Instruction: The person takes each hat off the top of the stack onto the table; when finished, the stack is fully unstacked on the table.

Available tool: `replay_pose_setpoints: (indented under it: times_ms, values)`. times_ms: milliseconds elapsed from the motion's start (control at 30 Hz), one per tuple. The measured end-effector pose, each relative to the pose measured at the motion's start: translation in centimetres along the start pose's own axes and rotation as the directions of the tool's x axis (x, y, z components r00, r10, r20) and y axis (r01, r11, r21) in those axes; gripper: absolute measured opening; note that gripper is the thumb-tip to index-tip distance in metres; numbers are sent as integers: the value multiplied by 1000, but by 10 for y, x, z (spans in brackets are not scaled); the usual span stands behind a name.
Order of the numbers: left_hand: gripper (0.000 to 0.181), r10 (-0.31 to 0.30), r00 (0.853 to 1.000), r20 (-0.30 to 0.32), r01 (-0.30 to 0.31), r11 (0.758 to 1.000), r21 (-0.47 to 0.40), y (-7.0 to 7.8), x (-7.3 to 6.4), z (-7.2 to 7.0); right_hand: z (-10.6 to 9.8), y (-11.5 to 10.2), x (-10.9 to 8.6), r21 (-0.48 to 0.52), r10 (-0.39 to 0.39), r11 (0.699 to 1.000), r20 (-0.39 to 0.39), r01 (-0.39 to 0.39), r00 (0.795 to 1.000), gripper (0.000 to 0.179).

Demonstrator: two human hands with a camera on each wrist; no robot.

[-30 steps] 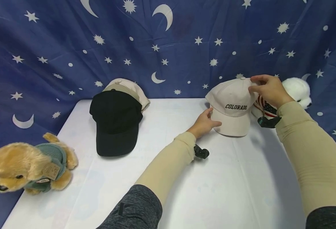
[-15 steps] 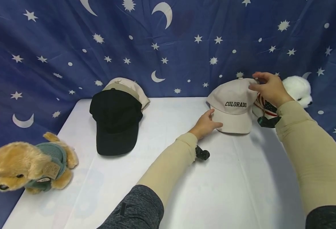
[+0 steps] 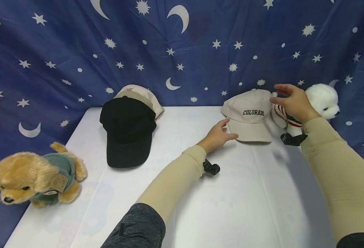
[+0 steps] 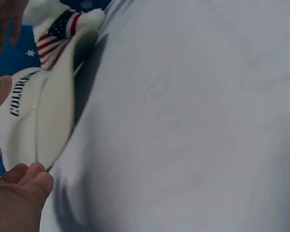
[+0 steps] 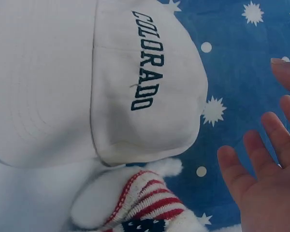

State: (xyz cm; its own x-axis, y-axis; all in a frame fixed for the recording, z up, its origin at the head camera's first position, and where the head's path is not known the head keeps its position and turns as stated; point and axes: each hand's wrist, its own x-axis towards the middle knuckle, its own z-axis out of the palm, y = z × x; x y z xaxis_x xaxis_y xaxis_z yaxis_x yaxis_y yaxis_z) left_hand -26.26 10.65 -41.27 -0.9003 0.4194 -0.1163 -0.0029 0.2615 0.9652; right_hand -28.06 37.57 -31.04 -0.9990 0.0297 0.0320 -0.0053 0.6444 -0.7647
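Observation:
A cream baseball cap point(image 3: 247, 102) with dark COLORADO lettering sits at the back right of the table, its brim facing forward. My left hand point(image 3: 214, 137) is at the left edge of the brim, thumb and fingers spread apart; in the left wrist view its fingertips point(image 4: 35, 170) overlap the cap's edge. My right hand point(image 3: 297, 103) hovers at the cap's upper right side with loosely bent fingers. In the right wrist view, a gap of blue curtain separates these fingers point(image 5: 275, 130) from the crown.
A white plush dog point(image 3: 322, 100) in a flag-patterned sweater sits right behind my right hand. Stacked caps, with a black cap point(image 3: 127, 132) on top, lie at the left. Near the table's left edge sits a tan plush dog point(image 3: 23, 172). A starry blue curtain point(image 3: 200, 62) hangs behind.
The cream cap has settled lower and tipped back, so its crown now stands lower. My right hand has come away from the crown; my left hand has drawn slightly left.

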Motion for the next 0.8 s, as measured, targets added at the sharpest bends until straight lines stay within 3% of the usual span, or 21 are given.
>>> replay_pose_setpoints:
  times_ms: [433, 800]
  values:
    - [80, 66, 998, -3, -66, 997, 37, 8, -29, -35, 18, -11, -17, -28, -91, 995, 8, 91, 996, 67]
    - [82, 113, 993, 16, -114, 991, 72, 6, -67, -76, 33, -21, -34, -19, -103, 994, 90, 105, 991, 70]
